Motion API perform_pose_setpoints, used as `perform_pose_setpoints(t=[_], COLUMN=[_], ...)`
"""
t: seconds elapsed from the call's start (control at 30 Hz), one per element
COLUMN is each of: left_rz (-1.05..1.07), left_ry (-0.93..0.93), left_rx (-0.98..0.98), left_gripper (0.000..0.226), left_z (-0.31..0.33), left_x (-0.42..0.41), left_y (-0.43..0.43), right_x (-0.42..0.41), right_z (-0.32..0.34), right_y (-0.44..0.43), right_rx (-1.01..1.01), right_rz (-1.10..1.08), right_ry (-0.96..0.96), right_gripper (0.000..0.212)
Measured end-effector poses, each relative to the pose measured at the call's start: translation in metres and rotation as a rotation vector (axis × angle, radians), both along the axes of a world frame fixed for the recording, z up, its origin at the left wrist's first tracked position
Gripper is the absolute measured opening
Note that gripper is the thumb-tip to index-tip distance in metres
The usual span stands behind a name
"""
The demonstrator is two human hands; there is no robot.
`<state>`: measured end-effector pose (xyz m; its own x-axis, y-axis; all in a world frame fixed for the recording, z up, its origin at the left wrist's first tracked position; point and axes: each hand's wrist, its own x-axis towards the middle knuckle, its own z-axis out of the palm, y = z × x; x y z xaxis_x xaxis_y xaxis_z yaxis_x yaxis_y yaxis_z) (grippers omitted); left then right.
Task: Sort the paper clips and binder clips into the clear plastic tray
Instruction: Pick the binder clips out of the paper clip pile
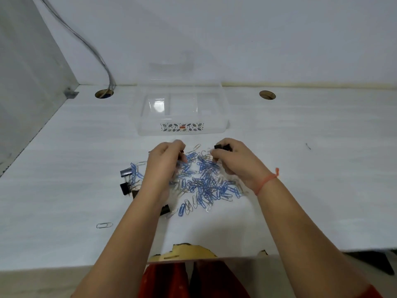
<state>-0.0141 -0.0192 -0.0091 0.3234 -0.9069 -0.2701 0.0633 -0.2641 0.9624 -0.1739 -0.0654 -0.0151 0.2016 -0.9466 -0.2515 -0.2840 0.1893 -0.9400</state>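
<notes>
Black binder clips [125,172] lie at the pile's left. My left hand [165,166] curls into the paper clips [206,183]; what it grips I cannot tell. The clear plastic tray [150,129] sits just beyond, seemingly empty. My right hand [234,162] pinches a single binder clip [222,147]. Sorting has barely begun, I judge; next comes a short carry over the tray's near wall, with open worktop [322,168] rightward.

Left hand [165,166] among paper clips [206,186] (blurred), right hand [238,166] gripping binder clip [221,147]
</notes>
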Motion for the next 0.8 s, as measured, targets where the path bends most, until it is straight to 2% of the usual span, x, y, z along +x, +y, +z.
perform_pose_setpoints(t=[0.07,0.13,0.17,0.2,0.27,0.33,0.37,0.43,0.53,0.67,0.8], left_rz=[-0.090,-0.164,-0.198,-0.234,-0.301,-0.381,-0.427,-0.493,-0.545,-0.539,-0.543], left_ry=[0.210,0.331,0.322,0.269,0.091,-0.092,-0.198,-0.428,-0.641,-0.797,-0.815], left_rx=[0.095,0.171,0.207,0.240,0.271,0.239,0.205,0.130,0.072,0.017,-0.005], left_gripper=[0.011,0.013,0.014,0.015,0.017,0.018,0.017,0.017,0.018,0.023,0.035], left_z=[0.003,0.003,0.003,0.003,0.000,-0.008,-0.012,-0.022,-0.028,-0.033,-0.034], left_x=[-0.017,-0.036,-0.045,-0.053,-0.067,-0.080,-0.088,-0.100,-0.112,-0.117,-0.116], left_y=[0.013,0.026,0.032,0.039,0.049,0.056,0.058,0.063,0.067,0.069,0.069], right_x=[-0.019,-0.037,-0.047,-0.056,-0.074,-0.085,-0.087,-0.086,-0.083,-0.081,-0.083], right_z=[0.001,0.001,0.002,0.003,0.007,0.009,0.009,0.009,0.009,0.009,0.014], right_y=[0.019,0.037,0.046,0.055,0.070,0.078,0.080,0.081,0.077,0.072,0.070], right_rx=[0.087,0.103,0.096,0.082,0.044,0.050,0.072,0.093,0.079,0.151,0.123], right_rz=[-0.015,-0.034,-0.044,-0.048,0.024,0.166,0.211,0.214,0.169,0.139,0.127], right_ry=[-0.164,-0.163,-0.115,-0.029,0.284,0.601,0.678,0.728,0.760,0.709,0.734], right_gripper=[0.013,0.015,0.015,0.013,0.004,0.009,0.010,0.007,0.019,0.017,0.023])
